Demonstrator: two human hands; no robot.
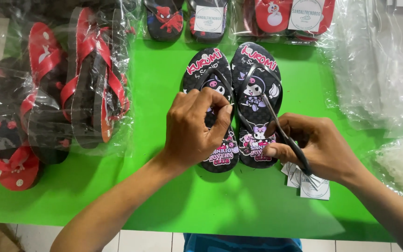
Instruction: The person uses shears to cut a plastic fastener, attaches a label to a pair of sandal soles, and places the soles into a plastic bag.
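At my far left lie bagged sandals [87, 79], red and black, stacked on the green mat [164, 205] and well apart from my work. Nearer the middle, my left hand [194, 128] rests on the left flip-flop [211, 70] of a black cartoon-printed pair, fingertips pinched together at its strap, gripping something too small for me to make out. Just beside it, touching along the edge, lies the right flip-flop [256, 74], sole down, toes pointing away from me. My right hand [318, 144] is closed around a pair of scissors [281, 128], the blades slanting up across that sandal toward its strap; I cannot tell whether the blades are parted. To do this well, I judge I should keep the pinch taut so whatever I hold stands clear of the rubber, bring only the blade tips in, and cut away from my left fingers and the strap. Under my right wrist sit small white paper tags [311, 186], near the sandal's heel. Farther right are clear plastic bags [388, 70], heaped at the mat's edge.
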